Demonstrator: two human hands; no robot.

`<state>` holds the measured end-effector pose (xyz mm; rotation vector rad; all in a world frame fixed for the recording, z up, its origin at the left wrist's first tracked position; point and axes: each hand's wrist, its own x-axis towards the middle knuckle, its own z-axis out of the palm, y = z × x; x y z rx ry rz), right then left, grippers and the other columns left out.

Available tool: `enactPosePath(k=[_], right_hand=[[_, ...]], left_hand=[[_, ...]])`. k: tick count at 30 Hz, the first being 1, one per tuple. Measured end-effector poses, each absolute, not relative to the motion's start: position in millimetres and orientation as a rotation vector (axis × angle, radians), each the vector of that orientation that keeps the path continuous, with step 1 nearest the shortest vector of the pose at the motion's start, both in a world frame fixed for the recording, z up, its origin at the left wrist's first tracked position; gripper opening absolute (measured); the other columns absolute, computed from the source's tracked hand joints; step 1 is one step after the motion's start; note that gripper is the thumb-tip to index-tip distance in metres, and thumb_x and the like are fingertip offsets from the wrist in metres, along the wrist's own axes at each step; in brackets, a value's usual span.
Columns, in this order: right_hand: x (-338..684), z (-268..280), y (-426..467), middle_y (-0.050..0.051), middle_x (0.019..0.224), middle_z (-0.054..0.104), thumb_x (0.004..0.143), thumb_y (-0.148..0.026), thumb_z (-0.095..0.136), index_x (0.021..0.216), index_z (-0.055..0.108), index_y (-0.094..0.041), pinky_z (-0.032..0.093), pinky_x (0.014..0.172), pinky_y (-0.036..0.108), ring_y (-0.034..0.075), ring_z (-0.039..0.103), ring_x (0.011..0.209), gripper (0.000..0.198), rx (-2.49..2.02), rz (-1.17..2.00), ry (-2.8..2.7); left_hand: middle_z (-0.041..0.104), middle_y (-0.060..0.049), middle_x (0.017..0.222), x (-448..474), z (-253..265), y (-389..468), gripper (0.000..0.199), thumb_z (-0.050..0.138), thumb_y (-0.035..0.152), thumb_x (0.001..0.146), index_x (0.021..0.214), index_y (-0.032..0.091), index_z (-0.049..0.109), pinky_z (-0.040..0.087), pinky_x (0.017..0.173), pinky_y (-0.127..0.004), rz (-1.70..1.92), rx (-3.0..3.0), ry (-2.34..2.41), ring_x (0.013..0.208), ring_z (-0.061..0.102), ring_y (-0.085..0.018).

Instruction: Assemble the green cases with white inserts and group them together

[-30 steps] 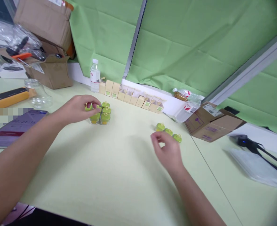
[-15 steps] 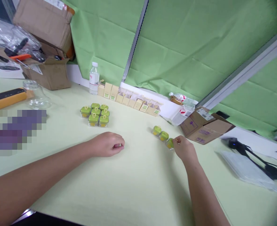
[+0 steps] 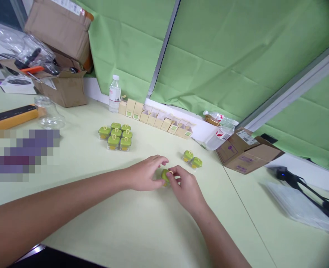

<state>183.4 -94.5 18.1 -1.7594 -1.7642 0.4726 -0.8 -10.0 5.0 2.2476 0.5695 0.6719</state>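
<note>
Between my hands, above the middle of the table, is a small clear box with a green lid [image 3: 165,176]. My right hand [image 3: 185,186] pinches it from the right. Around its left side my left hand [image 3: 147,173] opens, fingers curved and thumb apart, the thumb tip close to the box; whether it touches I cannot tell. Two like green-lidded boxes [image 3: 196,162] stand beyond my right hand. Farther left, several more green-lidded boxes [image 3: 113,140] stand in a tight cluster, small pale loops on their lids.
A row of small beige cartons [image 3: 152,117] lines the back edge, beside an upright water bottle [image 3: 114,95]. Other bottles [image 3: 218,137] lie by a cardboard box [image 3: 245,149] at right. A glass jar [image 3: 49,115] and an open carton [image 3: 66,89] stand at left.
My right hand has lifted the nearest box from the row of three and brought it left. My left hand has moved right toward it and spread its fingers.
</note>
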Motion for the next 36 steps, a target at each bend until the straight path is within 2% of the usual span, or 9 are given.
enactPosePath(k=[2, 4, 7, 13, 23, 26, 31, 36], right_hand=[[181, 13, -94, 0.002, 0.09, 0.071, 0.098, -0.037, 0.048, 0.091, 0.059, -0.024, 0.048, 0.068, 0.03, 0.018, 0.065, 0.074, 0.019, -1.704, 0.517, -1.734], [182, 9, -93, 0.002, 0.091, 0.071, 0.098, -0.037, 0.049, 0.09, 0.06, -0.024, 0.049, 0.068, 0.031, 0.018, 0.064, 0.074, 0.019, -1.688, 0.534, -1.713], [184, 6, -93, 0.001, 0.091, 0.07, 0.098, -0.037, 0.05, 0.091, 0.06, -0.024, 0.05, 0.07, 0.031, 0.018, 0.064, 0.075, 0.018, -1.679, 0.525, -1.708], [181, 3, -93, 0.001, 0.092, 0.069, 0.099, -0.036, 0.049, 0.097, 0.062, -0.025, 0.051, 0.073, 0.031, 0.018, 0.065, 0.079, 0.017, -1.675, 0.49, -1.707], [178, 3, -93, 0.001, 0.093, 0.07, 0.098, -0.038, 0.05, 0.098, 0.063, -0.024, 0.052, 0.075, 0.029, 0.018, 0.066, 0.082, 0.019, -1.671, 0.52, -1.637], [178, 3, -92, 0.001, 0.09, 0.07, 0.098, -0.04, 0.051, 0.095, 0.063, -0.024, 0.052, 0.074, 0.028, 0.017, 0.065, 0.08, 0.02, -1.66, 0.554, -1.609], [177, 2, -93, 0.001, 0.084, 0.069, 0.098, -0.043, 0.053, 0.09, 0.062, -0.023, 0.05, 0.072, 0.028, 0.017, 0.063, 0.076, 0.023, -1.644, 0.586, -1.55], [178, 0, -93, 0.005, 0.09, 0.071, 0.096, -0.049, 0.054, 0.09, 0.058, -0.023, 0.052, 0.073, 0.031, 0.02, 0.065, 0.08, 0.027, -1.577, 0.662, -1.401]], left_hand=[[0.055, -0.011, 0.133, 5, 1, -10, 0.059, 0.06, 0.016, 0.077, 0.133, 0.024, 0.045, 0.051, 0.094, -0.041, 0.74, 2.223, 0.538, 0.117, 0.056, -0.026], [0.056, -0.009, 0.13, 6, -7, -8, 0.063, 0.052, 0.006, 0.073, 0.132, 0.025, 0.044, 0.052, 0.093, -0.039, 0.833, 2.169, 0.544, 0.117, 0.055, -0.023], [0.055, -0.009, 0.131, 2, -18, -6, 0.068, 0.048, 0.001, 0.07, 0.133, 0.025, 0.043, 0.052, 0.094, -0.039, 0.849, 2.146, 0.52, 0.12, 0.054, -0.023], [0.05, -0.01, 0.139, -4, -17, -8, 0.074, 0.054, 0.004, 0.07, 0.139, 0.024, 0.038, 0.046, 0.107, -0.044, 0.758, 2.236, 0.418, 0.13, 0.05, -0.026], [0.051, -0.012, 0.139, -5, -13, -9, 0.069, 0.06, 0.01, 0.075, 0.139, 0.021, 0.037, 0.045, 0.108, -0.042, 0.735, 2.276, 0.397, 0.129, 0.05, -0.027], [0.055, -0.011, 0.132, -4, -12, -8, 0.063, 0.061, 0.011, 0.075, 0.134, 0.022, 0.044, 0.047, 0.104, -0.039, 0.745, 2.264, 0.37, 0.122, 0.054, -0.025], [0.06, -0.008, 0.113, -1, -13, -7, 0.037, 0.065, 0.019, 0.08, 0.116, 0.021, 0.056, 0.052, 0.089, -0.033, 0.79, 2.203, 0.369, 0.102, 0.061, -0.021], [0.062, -0.006, 0.114, -1, -15, -7, 0.048, 0.068, 0.019, 0.076, 0.121, 0.023, 0.053, 0.052, 0.088, -0.033, 0.796, 2.193, 0.418, 0.101, 0.061, -0.021]])
